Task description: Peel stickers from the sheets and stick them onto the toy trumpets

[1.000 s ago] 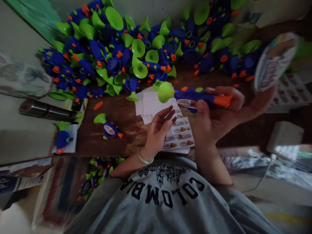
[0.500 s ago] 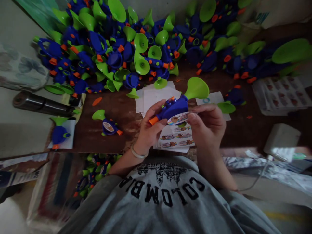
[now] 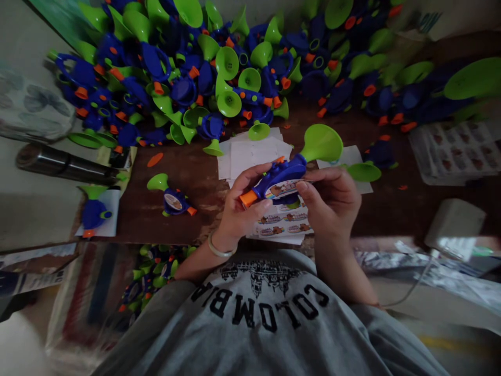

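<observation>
A blue toy trumpet (image 3: 282, 172) with a green bell and an orange mouthpiece is in my left hand (image 3: 245, 201), whose fingers close round the mouthpiece end. An oval printed sticker (image 3: 282, 189) lies along the trumpet's near side. My right hand (image 3: 332, 201) pinches the sticker's right end between thumb and fingers, close to the bell. Whether the sticker's whole face touches the plastic, I cannot tell. Beneath the hands is a sheet of stickers (image 3: 279, 222) with similar bear and rainbow prints, partly covered by the trumpet.
A large heap of toy trumpets (image 3: 176, 78) covers the back of the brown table (image 3: 156, 230). One stickered trumpet (image 3: 174, 201) lies at left, near a steel flask (image 3: 62, 163). White papers (image 3: 254, 154) lie behind my hands. Sticker sheets (image 3: 456, 151) and a white box (image 3: 456, 227) are at right.
The sticker's left part has come up against the trumpet's side, where before it stood off below it. The trumpet has tilted slightly and shifted a little right.
</observation>
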`<state>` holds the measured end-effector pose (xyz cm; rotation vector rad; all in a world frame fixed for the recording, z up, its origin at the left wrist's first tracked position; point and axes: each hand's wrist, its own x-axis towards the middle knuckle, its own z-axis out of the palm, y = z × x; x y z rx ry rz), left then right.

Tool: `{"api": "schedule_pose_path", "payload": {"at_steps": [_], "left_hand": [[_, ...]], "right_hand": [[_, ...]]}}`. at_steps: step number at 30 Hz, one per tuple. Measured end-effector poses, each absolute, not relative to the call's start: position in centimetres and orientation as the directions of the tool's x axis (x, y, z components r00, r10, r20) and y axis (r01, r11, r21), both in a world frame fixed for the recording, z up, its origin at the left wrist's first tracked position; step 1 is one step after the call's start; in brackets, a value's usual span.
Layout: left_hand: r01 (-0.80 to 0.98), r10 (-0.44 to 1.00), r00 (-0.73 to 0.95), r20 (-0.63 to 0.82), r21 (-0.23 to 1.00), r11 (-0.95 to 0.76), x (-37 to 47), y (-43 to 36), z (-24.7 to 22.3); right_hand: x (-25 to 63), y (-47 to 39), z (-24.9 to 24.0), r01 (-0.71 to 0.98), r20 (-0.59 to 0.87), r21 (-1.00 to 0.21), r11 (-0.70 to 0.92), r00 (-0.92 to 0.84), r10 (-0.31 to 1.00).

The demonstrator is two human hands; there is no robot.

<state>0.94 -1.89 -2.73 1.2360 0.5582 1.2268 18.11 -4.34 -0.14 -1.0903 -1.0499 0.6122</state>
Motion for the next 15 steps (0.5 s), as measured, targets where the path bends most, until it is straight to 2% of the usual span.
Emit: {"api": "schedule_pose_path", "payload": {"at_steps": [7, 15], "left_hand": [[-0.334, 0.909, 0.272, 0.315, 0.917, -0.218, 1.3, -2.1, -2.3], [-0.344, 0.887, 0.263, 0.379, 0.896, -0.281, 2.0, -2.6, -1.3]], "right_hand": [[18.0, -4.6, -0.3, 0.169, 0.366, -0.931, 0.325, 0.403, 0.839], [17.9, -4.6, 0.1, 0.416, 0.532, -0.83, 0.372, 0.387, 0.753]]}}
